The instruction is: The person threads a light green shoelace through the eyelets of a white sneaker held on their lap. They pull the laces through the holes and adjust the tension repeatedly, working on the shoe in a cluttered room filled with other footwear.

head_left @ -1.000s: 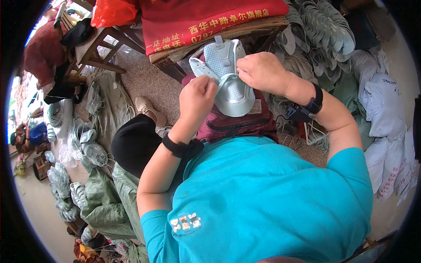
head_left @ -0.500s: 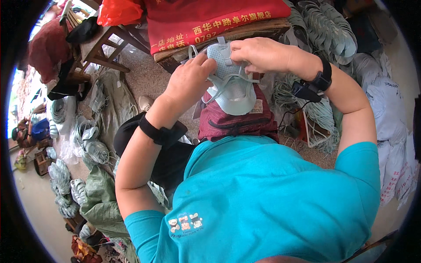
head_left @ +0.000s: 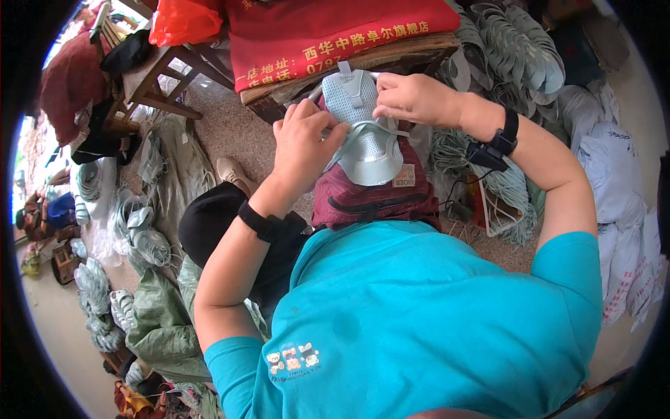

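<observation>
The pale blue-grey mesh shoe upper with its loose straps (head_left: 363, 133) is being held over the person's lap, above a dark red cloth with black stripes (head_left: 370, 199). Compared with half a second ago it is sitting a little lower and more centred in view, and its tongue end is pointing up toward the wooden table (head_left: 391, 59) draped with a red banner (head_left: 328, 28).

The left hand (head_left: 301, 143) is gripping the upper's left edge, its fingers (head_left: 328, 133) curled closed on the mesh (the thumb is hidden behind the material). The right hand (head_left: 412, 98) is pinching the top right of the upper, fingers (head_left: 384, 94) narrowed on a strap; a moment earlier this hand was lying flatter across the top.

Each wrist is wearing a black band, the left one (head_left: 262, 220) and the right one (head_left: 499, 143). Bundles of similar grey uppers (head_left: 516, 49) are lying piled to the right, and more of them (head_left: 132, 230) are lying on the floor at left beside green sacks (head_left: 164, 321).
</observation>
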`<control>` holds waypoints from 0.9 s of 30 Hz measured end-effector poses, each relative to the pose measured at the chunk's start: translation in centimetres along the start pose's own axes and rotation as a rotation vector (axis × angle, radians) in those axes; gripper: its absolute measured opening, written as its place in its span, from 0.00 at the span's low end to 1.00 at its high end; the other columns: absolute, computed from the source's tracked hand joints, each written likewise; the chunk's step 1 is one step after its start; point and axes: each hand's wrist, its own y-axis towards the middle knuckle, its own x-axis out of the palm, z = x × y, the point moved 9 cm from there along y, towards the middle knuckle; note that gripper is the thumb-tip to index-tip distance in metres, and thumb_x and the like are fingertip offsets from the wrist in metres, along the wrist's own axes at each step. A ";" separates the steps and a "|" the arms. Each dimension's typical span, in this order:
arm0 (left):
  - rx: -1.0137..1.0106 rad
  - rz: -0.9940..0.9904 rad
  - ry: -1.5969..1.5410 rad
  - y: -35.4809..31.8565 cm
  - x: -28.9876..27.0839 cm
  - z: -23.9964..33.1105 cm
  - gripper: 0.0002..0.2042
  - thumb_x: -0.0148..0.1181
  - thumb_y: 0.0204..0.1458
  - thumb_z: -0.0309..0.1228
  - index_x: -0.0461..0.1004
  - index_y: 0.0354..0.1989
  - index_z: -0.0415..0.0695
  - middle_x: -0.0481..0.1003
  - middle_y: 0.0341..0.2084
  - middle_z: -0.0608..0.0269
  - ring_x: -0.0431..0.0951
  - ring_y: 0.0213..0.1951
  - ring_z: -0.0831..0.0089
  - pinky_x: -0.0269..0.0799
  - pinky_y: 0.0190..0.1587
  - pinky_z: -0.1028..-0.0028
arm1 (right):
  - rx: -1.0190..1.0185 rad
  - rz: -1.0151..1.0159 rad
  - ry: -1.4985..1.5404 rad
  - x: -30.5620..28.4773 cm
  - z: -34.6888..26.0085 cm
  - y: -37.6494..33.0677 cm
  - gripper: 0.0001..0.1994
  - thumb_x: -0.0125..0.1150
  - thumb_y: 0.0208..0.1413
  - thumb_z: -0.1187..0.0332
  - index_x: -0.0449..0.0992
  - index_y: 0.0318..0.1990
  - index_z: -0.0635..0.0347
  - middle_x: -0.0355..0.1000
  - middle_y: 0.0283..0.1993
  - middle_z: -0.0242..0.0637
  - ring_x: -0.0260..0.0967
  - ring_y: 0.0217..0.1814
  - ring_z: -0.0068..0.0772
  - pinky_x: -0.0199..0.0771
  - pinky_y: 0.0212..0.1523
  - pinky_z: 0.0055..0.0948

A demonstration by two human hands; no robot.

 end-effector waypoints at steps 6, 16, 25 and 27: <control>-0.168 0.320 -0.578 -2.1 1.4 -2.6 0.06 0.67 0.47 0.32 0.80 0.27 0.42 0.71 0.39 0.61 0.67 0.47 0.64 0.61 0.50 0.65 | 0.341 0.111 0.467 1.4 1.7 0.1 0.12 0.61 0.58 0.63 0.77 0.29 0.64 0.65 0.34 0.31 0.66 0.29 0.24 0.66 0.29 0.23; 0.462 0.623 -0.348 0.4 -14.0 7.7 0.04 0.69 0.47 0.25 0.81 0.30 0.43 0.68 0.43 0.61 0.68 0.35 0.78 0.65 0.34 0.77 | 0.238 0.177 0.963 -6.0 -6.2 4.0 0.10 0.59 0.61 0.63 0.79 0.37 0.60 0.68 0.29 0.25 0.63 0.27 0.13 0.64 0.28 0.16; -0.214 0.150 -0.967 -2.7 2.6 -3.5 0.06 0.61 0.57 0.29 0.74 0.35 0.41 0.71 0.29 0.68 0.70 0.29 0.80 0.67 0.31 0.78 | 0.326 0.119 0.990 -4.5 -2.2 7.3 0.12 0.51 0.66 0.60 0.75 0.37 0.57 0.69 0.24 0.21 0.57 0.15 0.06 0.57 0.16 0.09; -0.042 0.070 -0.586 -3.9 2.5 -1.3 0.07 0.66 0.51 0.27 0.75 0.36 0.41 0.67 0.29 0.67 0.67 0.28 0.79 0.66 0.31 0.77 | 0.322 0.191 1.051 -7.9 -1.7 7.4 0.10 0.54 0.62 0.64 0.75 0.35 0.60 0.67 0.25 0.27 0.64 0.19 0.19 0.68 0.20 0.18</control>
